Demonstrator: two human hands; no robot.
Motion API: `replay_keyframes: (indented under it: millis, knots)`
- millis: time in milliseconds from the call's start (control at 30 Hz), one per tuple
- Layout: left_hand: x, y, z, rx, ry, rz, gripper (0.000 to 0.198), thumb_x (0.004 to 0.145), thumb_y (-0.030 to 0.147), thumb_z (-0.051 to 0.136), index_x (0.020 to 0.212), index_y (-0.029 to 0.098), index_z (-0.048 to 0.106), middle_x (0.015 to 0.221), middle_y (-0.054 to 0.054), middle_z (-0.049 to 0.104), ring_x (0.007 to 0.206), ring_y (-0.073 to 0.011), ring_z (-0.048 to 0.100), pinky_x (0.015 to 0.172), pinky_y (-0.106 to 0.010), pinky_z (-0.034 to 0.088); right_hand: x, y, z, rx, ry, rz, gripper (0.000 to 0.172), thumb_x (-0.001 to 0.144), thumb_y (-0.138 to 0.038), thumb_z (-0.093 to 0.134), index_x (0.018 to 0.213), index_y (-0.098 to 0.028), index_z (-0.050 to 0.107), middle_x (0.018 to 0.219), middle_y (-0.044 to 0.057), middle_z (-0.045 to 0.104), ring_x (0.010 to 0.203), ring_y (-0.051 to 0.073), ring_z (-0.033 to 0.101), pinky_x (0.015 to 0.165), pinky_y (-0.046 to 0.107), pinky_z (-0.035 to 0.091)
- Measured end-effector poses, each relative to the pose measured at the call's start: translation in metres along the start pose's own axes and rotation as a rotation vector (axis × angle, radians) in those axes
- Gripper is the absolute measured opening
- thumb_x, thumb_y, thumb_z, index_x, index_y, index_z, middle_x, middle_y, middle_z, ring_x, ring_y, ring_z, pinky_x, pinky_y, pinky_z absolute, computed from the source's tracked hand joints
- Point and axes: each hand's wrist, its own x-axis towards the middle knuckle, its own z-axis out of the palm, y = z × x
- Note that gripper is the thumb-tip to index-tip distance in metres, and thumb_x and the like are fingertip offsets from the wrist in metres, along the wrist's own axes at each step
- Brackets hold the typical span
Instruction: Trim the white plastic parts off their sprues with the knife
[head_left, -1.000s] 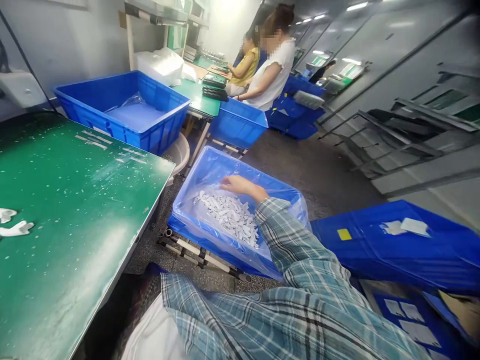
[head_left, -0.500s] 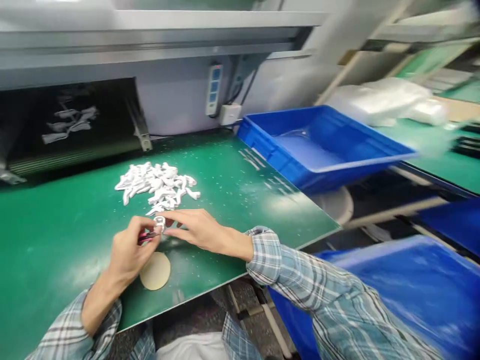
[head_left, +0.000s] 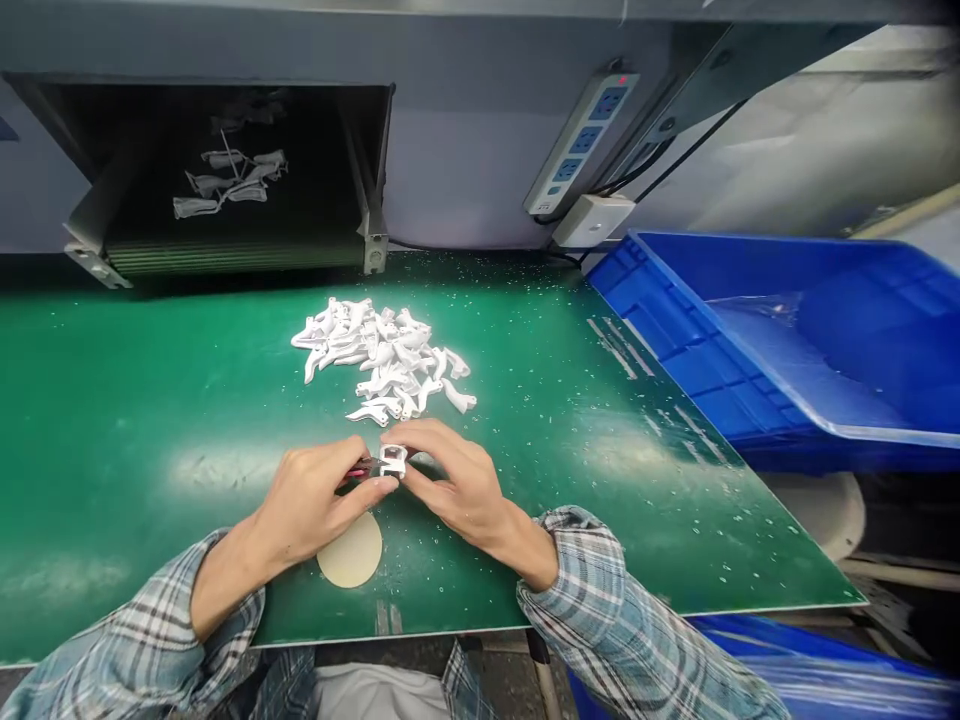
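My left hand is closed round a small pair of nippers with red handles, mostly hidden by the fingers. Their dark tip meets a small white plastic part with an opening in its middle. Thumb and fingers of my right hand pinch this part from the right. Just beyond both hands lies a heap of curved white plastic pieces on the green table. A round cream disc rests on the table below my left hand, partly covered by it.
At the back left, a dark conveyor belt carries several white pieces on sprues. A blue bin stands at the right edge, with a clear plastic bag inside. A power strip hangs on the wall behind.
The view has swung to the right-hand side less and come closer, so table and heap sit farther right in the picture. Both hands keep their hold on the nippers and white part.
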Motion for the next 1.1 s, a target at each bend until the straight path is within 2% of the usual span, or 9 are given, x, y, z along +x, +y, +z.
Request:
replay_keyframes:
  millis: [233,467,633,733,867,933,1000,1100]
  knots:
    - [0.0026,0.0069,-0.0022,-0.163,-0.071,-0.089,0.040,0.101,0.042,0.051,0.071,0.022,0.036,0.059,0.008,0.038,0.054,-0.0099,0.028,0.051,-0.023,0.025,-0.0012,-0.0049,-0.0011,-0.027,0.022,-0.048,0.031,0.097,-0.013,0.065,0.126,-0.025,0.066,0.110,0.008,0.078,0.100,0.021,0.076,0.087,0.032,0.063]
    - [0.0010,0.0065,-0.0011,-0.207,-0.114,-0.115,0.038,0.101,0.040,0.052,0.072,0.021,0.038,0.060,0.007,0.038,0.054,-0.0095,0.029,0.051,-0.023,0.025,-0.0023,-0.0049,-0.0007,-0.044,0.044,-0.076,0.036,0.097,-0.013,0.065,0.130,-0.027,0.066,0.108,0.007,0.079,0.099,0.021,0.077,0.087,0.033,0.064]
    - [0.0020,0.0065,-0.0018,-0.226,-0.106,-0.070,0.038,0.102,0.038,0.051,0.070,0.021,0.040,0.058,0.007,0.038,0.053,-0.0095,0.030,0.051,-0.024,0.025,-0.0025,-0.0051,-0.0013,-0.060,0.049,-0.088,0.037,0.096,-0.013,0.067,0.130,-0.026,0.065,0.107,0.007,0.079,0.098,0.021,0.077,0.086,0.033,0.065]
    - [0.0025,0.0046,-0.0026,-0.260,-0.142,-0.034,0.036,0.104,0.037,0.049,0.072,0.020,0.044,0.058,0.007,0.037,0.052,-0.0092,0.031,0.052,-0.024,0.025,-0.0027,-0.0058,-0.0026,-0.075,0.038,-0.102,0.033,0.096,-0.014,0.068,0.128,-0.025,0.065,0.106,0.007,0.079,0.097,0.021,0.077,0.085,0.032,0.065]
    - [0.0011,0.0018,-0.0019,-0.284,-0.179,-0.014,0.038,0.106,0.034,0.047,0.071,0.020,0.040,0.059,0.007,0.034,0.053,-0.0086,0.030,0.053,-0.024,0.024,-0.0034,-0.0064,-0.0034,-0.076,0.035,-0.089,0.032,0.095,-0.012,0.070,0.124,-0.024,0.066,0.106,0.008,0.079,0.095,0.020,0.077,0.084,0.030,0.064]
    - [0.0004,0.0017,-0.0012,-0.287,-0.152,-0.003,0.039,0.105,0.034,0.049,0.070,0.020,0.040,0.060,0.007,0.034,0.053,-0.0084,0.030,0.052,-0.024,0.025,-0.0041,-0.0062,-0.0026,-0.051,0.027,-0.066,0.033,0.095,-0.012,0.069,0.126,-0.024,0.067,0.108,0.008,0.079,0.097,0.020,0.076,0.085,0.031,0.064]
    - [0.0001,0.0024,-0.0010,-0.298,-0.076,-0.020,0.033,0.103,0.033,0.055,0.074,0.020,0.047,0.060,0.008,0.036,0.053,-0.0082,0.031,0.051,-0.024,0.025,-0.0047,-0.0059,-0.0013,0.017,0.008,-0.018,0.033,0.096,-0.013,0.067,0.127,-0.025,0.068,0.111,0.008,0.078,0.099,0.021,0.075,0.087,0.033,0.063]
    - [0.0007,0.0035,-0.0025,-0.303,0.066,-0.092,0.016,0.101,0.030,0.059,0.089,0.021,0.058,0.062,0.009,0.041,0.051,-0.0080,0.032,0.049,-0.022,0.027,-0.0042,-0.0066,0.0008,0.237,-0.042,0.198,0.032,0.095,-0.021,0.072,0.127,-0.026,0.071,0.110,0.007,0.076,0.094,0.020,0.073,0.082,0.033,0.063]
